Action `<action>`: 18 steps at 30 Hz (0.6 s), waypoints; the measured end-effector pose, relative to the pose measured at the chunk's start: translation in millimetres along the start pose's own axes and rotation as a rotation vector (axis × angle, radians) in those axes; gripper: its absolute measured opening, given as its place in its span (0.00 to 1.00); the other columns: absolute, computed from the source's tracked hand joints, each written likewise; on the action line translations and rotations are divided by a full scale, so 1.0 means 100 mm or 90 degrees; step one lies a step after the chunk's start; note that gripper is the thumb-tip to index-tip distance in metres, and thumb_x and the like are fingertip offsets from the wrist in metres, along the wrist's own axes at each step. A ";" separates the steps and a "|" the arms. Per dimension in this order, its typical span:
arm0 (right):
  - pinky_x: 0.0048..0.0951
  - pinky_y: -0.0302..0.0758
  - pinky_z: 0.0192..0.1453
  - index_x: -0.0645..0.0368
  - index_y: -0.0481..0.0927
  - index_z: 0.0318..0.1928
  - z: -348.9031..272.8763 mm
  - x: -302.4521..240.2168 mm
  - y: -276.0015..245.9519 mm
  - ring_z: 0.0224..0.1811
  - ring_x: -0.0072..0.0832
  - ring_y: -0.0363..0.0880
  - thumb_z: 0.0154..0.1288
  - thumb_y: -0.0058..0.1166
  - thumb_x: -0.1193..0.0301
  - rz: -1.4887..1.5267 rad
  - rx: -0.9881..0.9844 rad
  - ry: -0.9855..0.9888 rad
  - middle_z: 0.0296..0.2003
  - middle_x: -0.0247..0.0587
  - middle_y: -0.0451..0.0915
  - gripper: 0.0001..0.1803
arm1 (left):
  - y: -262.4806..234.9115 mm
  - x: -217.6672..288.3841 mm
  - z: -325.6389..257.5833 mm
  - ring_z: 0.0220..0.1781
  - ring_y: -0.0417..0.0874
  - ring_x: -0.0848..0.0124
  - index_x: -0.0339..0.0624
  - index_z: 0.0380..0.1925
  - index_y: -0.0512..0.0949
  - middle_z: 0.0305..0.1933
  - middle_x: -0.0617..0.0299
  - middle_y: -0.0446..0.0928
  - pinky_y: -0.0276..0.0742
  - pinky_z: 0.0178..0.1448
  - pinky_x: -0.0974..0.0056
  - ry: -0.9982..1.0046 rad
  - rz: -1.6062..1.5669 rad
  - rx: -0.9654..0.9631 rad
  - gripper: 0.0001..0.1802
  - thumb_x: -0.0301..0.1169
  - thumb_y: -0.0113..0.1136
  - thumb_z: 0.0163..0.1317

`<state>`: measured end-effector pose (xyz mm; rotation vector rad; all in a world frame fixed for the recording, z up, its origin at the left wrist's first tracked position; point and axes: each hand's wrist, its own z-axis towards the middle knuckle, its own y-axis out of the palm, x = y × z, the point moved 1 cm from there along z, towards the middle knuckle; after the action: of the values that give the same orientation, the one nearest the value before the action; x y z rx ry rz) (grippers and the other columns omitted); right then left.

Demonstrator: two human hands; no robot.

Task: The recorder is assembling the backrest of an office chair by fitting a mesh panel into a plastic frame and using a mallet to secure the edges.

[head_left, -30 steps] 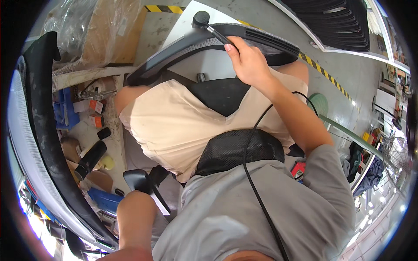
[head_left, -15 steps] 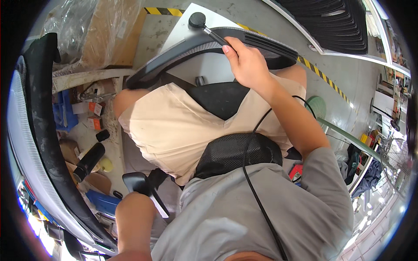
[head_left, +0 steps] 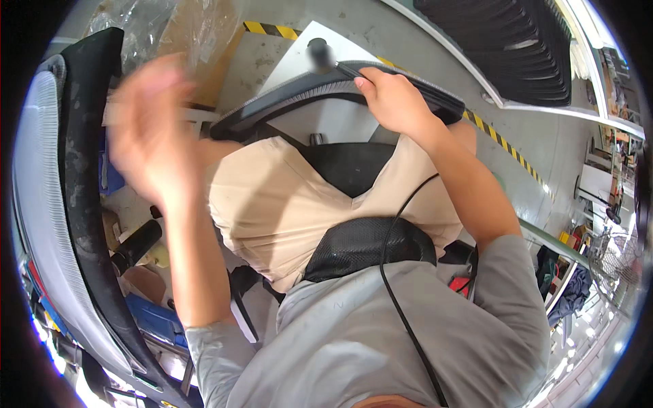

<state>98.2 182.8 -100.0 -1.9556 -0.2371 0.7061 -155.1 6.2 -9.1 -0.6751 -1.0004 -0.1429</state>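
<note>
My right hand is closed round the handle of a rubber mallet with a round black head. The mallet lies over the upper edge of a curved black chair-back frame, its head beyond that edge. Grey mesh shows along the frame, which spans my knees in front of a white board. At the left, my left hand is raised and smeared by motion, so its fingers cannot be made out. It appears near a standing chair back with a black rim, and no object shows in it.
Clear plastic wrap and brown cardboard stand at the far left. A stack of black slatted parts sits on a white rack at the far right. Yellow-black tape marks the floor. A black cable runs down my shirt.
My left hand has come up from low beside my lap to the far left. The mallet head has dropped slightly toward the chair-back frame, still in my right hand.
</note>
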 end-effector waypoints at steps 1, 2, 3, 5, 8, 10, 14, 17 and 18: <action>0.58 0.78 0.45 0.52 0.78 0.56 0.00 -0.04 -0.07 0.40 0.58 0.84 0.81 0.43 0.54 0.044 0.042 -0.039 0.30 0.55 0.85 0.19 | 0.24 -0.16 0.04 0.53 0.86 0.62 0.39 0.49 0.85 0.51 0.53 0.86 0.80 0.59 0.61 -0.060 -0.029 -0.142 0.14 0.35 0.68 0.69; 0.59 0.78 0.45 0.53 0.78 0.55 -0.03 -0.16 -0.10 0.41 0.59 0.84 0.81 0.43 0.54 0.090 0.075 -0.084 0.30 0.56 0.84 0.19 | 0.33 -0.67 -0.02 0.61 0.84 0.54 0.36 0.55 0.83 0.59 0.46 0.83 0.77 0.66 0.55 -0.031 0.063 -0.243 0.22 0.40 0.69 0.67; 0.60 0.77 0.46 0.54 0.78 0.53 -0.08 -0.25 -0.13 0.41 0.60 0.84 0.81 0.42 0.54 0.126 0.074 -0.062 0.30 0.56 0.84 0.19 | 0.37 -0.97 -0.19 0.68 0.78 0.48 0.40 0.61 0.79 0.65 0.44 0.78 0.74 0.70 0.49 0.034 0.156 -0.314 0.27 0.42 0.69 0.67; 0.59 0.77 0.47 0.55 0.78 0.52 -0.10 -0.13 -0.04 0.41 0.60 0.84 0.81 0.42 0.54 0.111 0.089 -0.042 0.30 0.56 0.84 0.19 | 0.50 -1.05 -0.28 0.74 0.72 0.42 0.44 0.67 0.76 0.72 0.41 0.72 0.70 0.73 0.44 0.106 0.236 -0.388 0.33 0.45 0.69 0.66; 0.57 0.78 0.45 0.54 0.78 0.54 -0.05 0.10 0.03 0.38 0.62 0.83 0.81 0.42 0.54 0.023 0.034 0.008 0.30 0.57 0.84 0.19 | 0.58 -0.99 -0.34 0.80 0.61 0.39 0.48 0.76 0.66 0.79 0.34 0.60 0.60 0.81 0.47 -0.084 0.340 -0.538 0.41 0.44 0.69 0.65; 0.58 0.78 0.43 0.55 0.76 0.52 -0.04 0.11 -0.04 0.36 0.63 0.83 0.82 0.42 0.54 0.068 0.077 -0.099 0.30 0.59 0.84 0.18 | 0.59 -1.03 -0.38 0.80 0.61 0.35 0.52 0.77 0.65 0.79 0.35 0.61 0.60 0.80 0.46 -0.100 0.376 -0.621 0.42 0.44 0.69 0.64; 0.56 0.78 0.47 0.56 0.79 0.51 -0.21 -0.06 -0.19 0.41 0.60 0.83 0.81 0.42 0.55 0.175 0.128 -0.004 0.34 0.56 0.85 0.19 | 0.58 -0.99 -0.36 0.80 0.62 0.41 0.54 0.78 0.64 0.78 0.36 0.62 0.61 0.80 0.49 -0.092 0.382 -0.624 0.42 0.44 0.68 0.64; 0.55 0.78 0.47 0.57 0.79 0.51 -0.12 0.18 -0.01 0.40 0.60 0.83 0.81 0.42 0.55 0.093 0.016 0.032 0.34 0.57 0.85 0.19 | 0.58 -1.08 -0.36 0.78 0.60 0.28 0.57 0.77 0.64 0.80 0.40 0.60 0.61 0.80 0.43 -0.061 0.370 -0.631 0.41 0.46 0.68 0.65; 0.55 0.78 0.47 0.57 0.79 0.51 -0.12 0.24 -0.02 0.40 0.60 0.83 0.81 0.42 0.55 0.096 0.022 0.036 0.34 0.57 0.85 0.19 | 0.59 -1.10 -0.37 0.78 0.60 0.28 0.57 0.77 0.64 0.80 0.40 0.60 0.61 0.80 0.43 -0.052 0.370 -0.634 0.41 0.46 0.68 0.65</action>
<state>124.2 185.6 -103.2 -1.9719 -0.0430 0.7454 -164.2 10.4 -138.5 -1.8643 -0.7298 -0.0934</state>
